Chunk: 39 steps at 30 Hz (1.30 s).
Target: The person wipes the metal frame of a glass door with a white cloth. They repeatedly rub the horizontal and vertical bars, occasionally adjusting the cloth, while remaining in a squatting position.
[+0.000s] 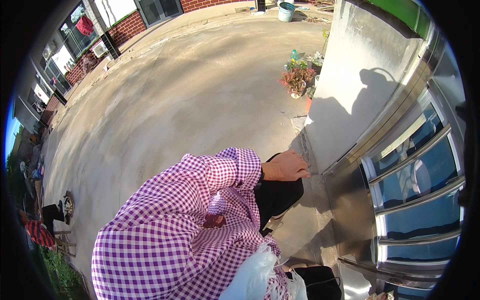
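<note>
My left hand (289,165) rests palm down over a knee in black trousers (279,195), its fingers loosely bent and a little apart. Nothing shows in it; the palm is hidden. A dark band circles the wrist below the cuff of a purple-and-white checked shirt (157,225). Frayed pale fabric (255,273) lies over the shirt's lower part. My right hand is out of view. By the other black-clad knee (318,283), at the bottom edge, a small pale, ragged thing (380,296) shows only in part, too little to identify.
Close on the right stand a white wall (337,75) and a metal-framed door with barred glass (420,183). Potted plants (298,78) line the wall's foot. A bucket (286,12) stands across the concrete yard (180,93). Another person (39,232) sits at far left.
</note>
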Each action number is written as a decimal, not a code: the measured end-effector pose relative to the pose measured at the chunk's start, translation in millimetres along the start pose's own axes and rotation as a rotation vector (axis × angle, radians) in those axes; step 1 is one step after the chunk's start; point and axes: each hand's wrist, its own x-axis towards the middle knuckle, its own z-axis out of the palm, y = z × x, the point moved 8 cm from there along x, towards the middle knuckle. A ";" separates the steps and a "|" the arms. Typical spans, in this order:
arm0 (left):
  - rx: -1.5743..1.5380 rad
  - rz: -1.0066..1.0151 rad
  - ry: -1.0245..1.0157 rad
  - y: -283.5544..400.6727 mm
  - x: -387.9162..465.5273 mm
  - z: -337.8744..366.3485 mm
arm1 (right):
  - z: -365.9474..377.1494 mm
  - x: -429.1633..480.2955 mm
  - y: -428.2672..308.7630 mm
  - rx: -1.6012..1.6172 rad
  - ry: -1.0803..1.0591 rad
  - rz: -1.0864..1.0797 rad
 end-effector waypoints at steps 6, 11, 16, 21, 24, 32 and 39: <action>0.008 0.028 0.009 3.2 0.4 -0.3 | -65.3 1.5 30.5 -0.061 0.125 0.057; 0.038 -0.011 -0.078 0.6 2.0 6.8 | -99.7 2.4 48.2 -0.087 0.189 0.101; 0.058 -0.011 -0.043 0.5 1.7 6.6 | -108.7 6.2 48.6 -0.104 0.199 0.088; 0.077 0.028 -0.012 10.0 0.6 1.6 | -66.7 0.8 22.5 -0.082 0.123 0.020; 0.028 0.006 -0.065 6.5 1.3 3.7 | -38.3 -5.3 2.3 -0.069 0.086 -0.016; 0.024 -0.009 -0.003 -3.6 -0.9 6.5 | 28.5 -12.6 -39.7 -0.029 0.003 -0.081; 0.017 -0.009 -0.001 0.1 -0.5 7.1 | 31.0 -7.9 -38.7 -0.033 -0.002 -0.096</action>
